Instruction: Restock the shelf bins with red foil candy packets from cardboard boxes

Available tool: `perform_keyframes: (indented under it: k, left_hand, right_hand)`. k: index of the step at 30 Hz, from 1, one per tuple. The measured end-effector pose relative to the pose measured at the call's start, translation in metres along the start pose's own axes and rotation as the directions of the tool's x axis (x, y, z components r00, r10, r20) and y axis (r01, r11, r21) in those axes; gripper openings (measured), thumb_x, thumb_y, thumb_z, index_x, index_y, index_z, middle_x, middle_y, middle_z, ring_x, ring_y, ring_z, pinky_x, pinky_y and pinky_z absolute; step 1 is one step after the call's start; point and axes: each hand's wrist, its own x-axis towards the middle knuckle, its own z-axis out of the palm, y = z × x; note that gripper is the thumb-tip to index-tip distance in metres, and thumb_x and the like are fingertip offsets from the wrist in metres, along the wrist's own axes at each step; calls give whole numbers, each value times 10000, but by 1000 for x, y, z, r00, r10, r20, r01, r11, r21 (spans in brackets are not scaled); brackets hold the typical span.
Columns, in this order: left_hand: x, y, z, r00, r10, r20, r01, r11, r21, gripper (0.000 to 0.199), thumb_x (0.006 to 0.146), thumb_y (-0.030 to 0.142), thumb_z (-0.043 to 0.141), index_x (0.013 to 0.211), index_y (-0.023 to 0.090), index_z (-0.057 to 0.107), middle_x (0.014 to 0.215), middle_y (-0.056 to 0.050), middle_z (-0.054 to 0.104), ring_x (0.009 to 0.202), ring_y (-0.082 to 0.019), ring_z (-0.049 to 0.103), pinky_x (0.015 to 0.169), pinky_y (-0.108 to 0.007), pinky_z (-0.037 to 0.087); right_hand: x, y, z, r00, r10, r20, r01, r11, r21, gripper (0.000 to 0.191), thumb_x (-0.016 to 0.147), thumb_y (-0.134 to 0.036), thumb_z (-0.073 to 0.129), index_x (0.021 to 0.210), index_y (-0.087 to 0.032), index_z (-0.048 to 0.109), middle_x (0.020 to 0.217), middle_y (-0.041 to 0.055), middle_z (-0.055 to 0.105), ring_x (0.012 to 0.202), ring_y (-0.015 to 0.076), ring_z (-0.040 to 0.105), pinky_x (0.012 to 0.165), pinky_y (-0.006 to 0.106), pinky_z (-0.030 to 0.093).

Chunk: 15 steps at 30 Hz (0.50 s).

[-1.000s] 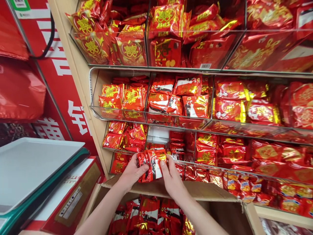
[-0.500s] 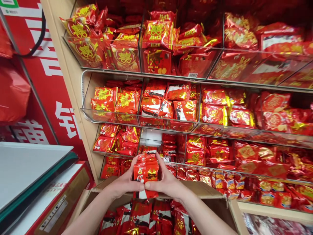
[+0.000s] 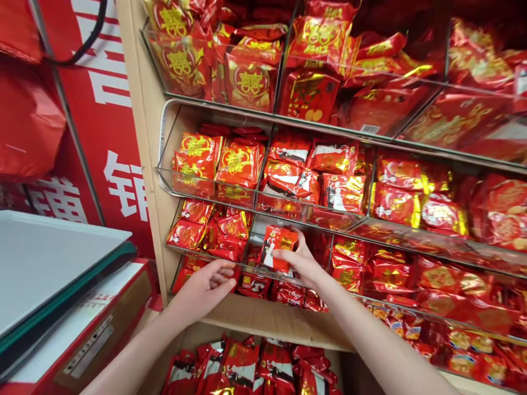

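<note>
My right hand (image 3: 303, 259) is closed around red foil snack packets (image 3: 278, 247) printed with a white-dressed figure. It holds them inside a compartment of the third shelf, behind the clear front lip (image 3: 263, 271); how many packets are in the grip I cannot tell. My left hand (image 3: 209, 288) is beside that lip, lower and to the left, fingers loosely curled with a gap to the thumb and nothing in them. Below both arms stands an open cardboard box (image 3: 275, 321) with many similar red packets (image 3: 241, 362) inside.
Clear dividers split the shelves into compartments of red and gold packets (image 3: 236, 164). A wooden side panel (image 3: 148, 137) bounds them on the left. At lower left, a pale tray (image 3: 57, 263) lies above a red carton (image 3: 99, 340). Red bags (image 3: 28, 120) hang at far left.
Both hands held the stack of packets above the box. The right hand has carried it up into the third-shelf compartment; the left has let go and moved left. The view has shifted left.
</note>
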Motion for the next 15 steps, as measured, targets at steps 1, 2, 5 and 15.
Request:
perform_keyframes:
  k: [1,2,5,15]
  left_hand:
    - [0,-7,-1,1000,-26,-4,26,997,75,285,736,356,534,979,207,536,891,-35,630,754,-170,598,744,-323,472]
    - [0,-14,-1,999,-39,6,38,992,121,260,740,351,520,958,210,545,842,-19,636,708,-163,596,711,-312,475]
    - [-3,-23,3,998,-22,53,11,978,210,224,757,349,496,937,236,565,790,9,653,670,-153,598,658,-281,465]
    - [-8,-17,8,998,-58,28,41,900,433,182,797,345,454,923,270,562,835,12,679,758,-166,623,648,-257,435]
  right_hand:
    - [16,5,-2,999,-18,-48,13,995,-100,939,532,-299,769,1284,-227,213,1016,45,619,869,192,616,760,333,505]
    - [32,9,-3,996,-36,-80,19,980,-199,880,532,-322,762,1253,-199,272,994,49,624,863,192,613,752,321,503]
    - [75,21,-4,994,-39,-101,-3,924,-383,629,515,-334,748,1053,-141,485,856,48,644,791,208,610,697,314,494]
    - [121,72,-9,998,-37,-43,7,841,-541,783,515,-345,726,1206,-149,413,1192,145,527,1129,256,485,887,362,440]
